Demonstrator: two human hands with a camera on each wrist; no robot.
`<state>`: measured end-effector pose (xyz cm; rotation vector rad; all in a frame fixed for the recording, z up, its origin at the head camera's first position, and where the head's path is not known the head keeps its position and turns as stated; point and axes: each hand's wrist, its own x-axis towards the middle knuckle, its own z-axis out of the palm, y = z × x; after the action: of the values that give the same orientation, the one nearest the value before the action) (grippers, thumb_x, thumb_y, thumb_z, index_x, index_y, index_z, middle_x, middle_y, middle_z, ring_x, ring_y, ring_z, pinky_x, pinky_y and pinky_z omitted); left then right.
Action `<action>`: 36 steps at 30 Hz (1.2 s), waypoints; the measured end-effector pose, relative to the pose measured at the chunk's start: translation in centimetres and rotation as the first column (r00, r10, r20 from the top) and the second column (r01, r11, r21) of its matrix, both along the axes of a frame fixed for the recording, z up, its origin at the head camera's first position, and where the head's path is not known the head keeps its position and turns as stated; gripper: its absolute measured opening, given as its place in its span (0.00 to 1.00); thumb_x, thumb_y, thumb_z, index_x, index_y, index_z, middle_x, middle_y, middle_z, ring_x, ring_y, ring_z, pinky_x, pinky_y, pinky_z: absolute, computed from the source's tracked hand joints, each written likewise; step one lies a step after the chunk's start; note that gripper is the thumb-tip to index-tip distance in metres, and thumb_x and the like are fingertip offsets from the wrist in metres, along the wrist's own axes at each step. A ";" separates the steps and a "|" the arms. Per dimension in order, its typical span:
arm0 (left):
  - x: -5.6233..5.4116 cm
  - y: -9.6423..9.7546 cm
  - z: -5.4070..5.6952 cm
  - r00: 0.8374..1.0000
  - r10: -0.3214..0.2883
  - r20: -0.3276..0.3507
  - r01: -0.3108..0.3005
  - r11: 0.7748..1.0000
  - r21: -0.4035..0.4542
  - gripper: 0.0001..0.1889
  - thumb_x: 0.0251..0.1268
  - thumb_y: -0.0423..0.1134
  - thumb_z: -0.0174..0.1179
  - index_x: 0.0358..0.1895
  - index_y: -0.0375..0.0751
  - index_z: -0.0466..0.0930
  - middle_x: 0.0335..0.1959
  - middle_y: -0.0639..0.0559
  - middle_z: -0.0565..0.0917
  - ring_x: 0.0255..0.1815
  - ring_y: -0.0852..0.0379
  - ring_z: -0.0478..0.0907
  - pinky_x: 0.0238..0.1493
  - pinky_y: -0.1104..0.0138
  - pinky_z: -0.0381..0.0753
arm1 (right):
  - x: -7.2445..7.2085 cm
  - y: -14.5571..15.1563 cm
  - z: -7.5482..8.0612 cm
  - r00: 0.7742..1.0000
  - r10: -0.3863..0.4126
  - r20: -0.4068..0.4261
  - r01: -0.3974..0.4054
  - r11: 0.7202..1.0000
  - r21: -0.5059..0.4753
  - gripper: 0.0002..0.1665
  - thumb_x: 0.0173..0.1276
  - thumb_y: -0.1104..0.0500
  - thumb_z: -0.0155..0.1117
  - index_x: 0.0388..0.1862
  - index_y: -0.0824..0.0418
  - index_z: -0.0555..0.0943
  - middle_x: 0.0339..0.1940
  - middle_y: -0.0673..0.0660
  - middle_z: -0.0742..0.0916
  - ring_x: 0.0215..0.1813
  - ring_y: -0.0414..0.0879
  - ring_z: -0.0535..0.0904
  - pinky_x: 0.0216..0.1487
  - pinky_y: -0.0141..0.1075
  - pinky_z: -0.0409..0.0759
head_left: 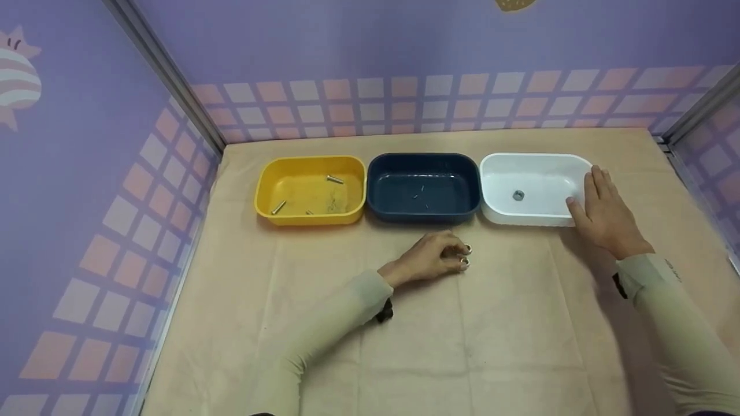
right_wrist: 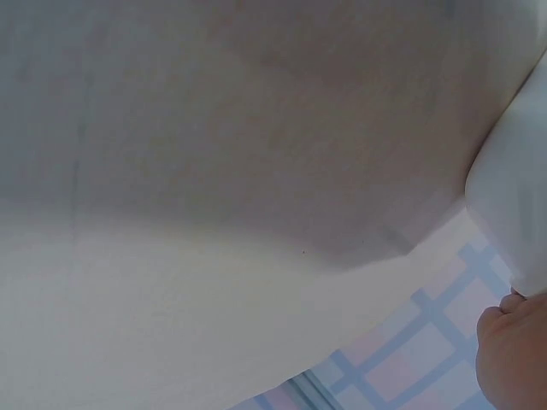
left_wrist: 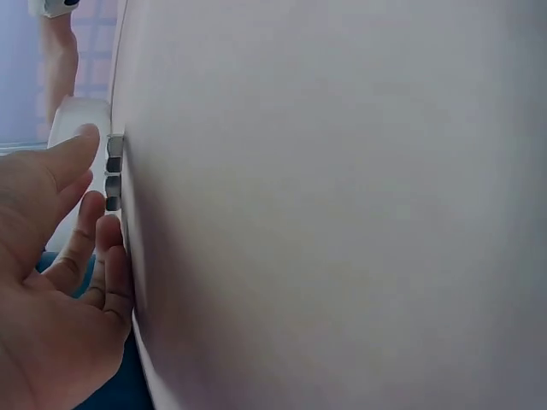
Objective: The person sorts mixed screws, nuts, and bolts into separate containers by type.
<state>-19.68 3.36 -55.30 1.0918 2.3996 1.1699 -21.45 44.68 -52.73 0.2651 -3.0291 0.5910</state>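
Note:
Two small metal nuts lie on the table cloth at the fingertips of my left hand (head_left: 430, 255), a rear nut (head_left: 467, 249) and a front nut (head_left: 464, 262). Its thumb and index finger are bent with a gap between them, and the nuts sit close to their tips. In the left wrist view the nuts (left_wrist: 114, 154) stand side by side on the cloth. My right hand (head_left: 607, 219) rests against the right end of the white bin (head_left: 526, 219), fingers straight, thumb at the front rim. One nut (head_left: 518, 195) lies in that bin.
Left of the white bin stand a dark blue bin (head_left: 425, 217) holding several tiny thin pieces and a yellow bin (head_left: 312, 220) holding several screws (head_left: 335, 179). The three bins form a row. Purple walls with a checked band (head_left: 370, 104) enclose the back and sides.

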 end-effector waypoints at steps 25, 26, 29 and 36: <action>-0.6 0.2 -0.6 1.000 0.013 0.026 -0.011 0.997 -0.080 0.14 0.66 0.46 0.77 0.53 0.50 0.94 0.41 0.58 0.86 0.39 0.68 0.73 0.43 0.77 0.71 | -0.1 -0.1 0.0 1.000 -0.009 -0.009 0.009 1.000 -0.026 0.50 0.88 0.40 0.37 0.85 0.79 0.39 0.88 0.76 0.42 0.88 0.73 0.33 0.87 0.67 0.39; -0.6 0.2 -0.6 1.000 0.013 0.029 -0.011 0.997 -0.074 0.14 0.66 0.46 0.77 0.52 0.49 0.94 0.40 0.58 0.86 0.38 0.68 0.72 0.42 0.77 0.71 | -0.1 -0.1 0.0 1.000 -0.009 -0.010 0.009 1.000 -0.026 0.51 0.88 0.40 0.37 0.85 0.79 0.39 0.88 0.76 0.42 0.88 0.73 0.33 0.87 0.67 0.39; -0.7 0.2 -0.7 0.999 0.006 0.034 -0.004 0.999 -0.053 0.13 0.66 0.45 0.77 0.51 0.47 0.95 0.39 0.56 0.86 0.36 0.67 0.71 0.39 0.77 0.69 | -0.1 0.0 0.0 1.000 -0.012 -0.009 0.012 1.000 -0.021 0.51 0.88 0.40 0.37 0.85 0.78 0.39 0.88 0.76 0.42 0.88 0.73 0.33 0.87 0.67 0.40; -0.6 0.1 -0.8 0.999 0.008 0.054 -0.007 0.999 -0.033 0.12 0.67 0.44 0.76 0.50 0.47 0.95 0.39 0.57 0.84 0.37 0.68 0.72 0.41 0.78 0.72 | 0.0 0.0 0.0 1.000 0.002 -0.012 -0.002 1.000 -0.029 0.51 0.88 0.40 0.37 0.85 0.79 0.39 0.88 0.77 0.42 0.88 0.74 0.33 0.87 0.66 0.38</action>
<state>-20.26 3.46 -56.07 1.0287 2.3754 1.1428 -21.46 44.70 -52.72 0.2690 -3.0065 0.6307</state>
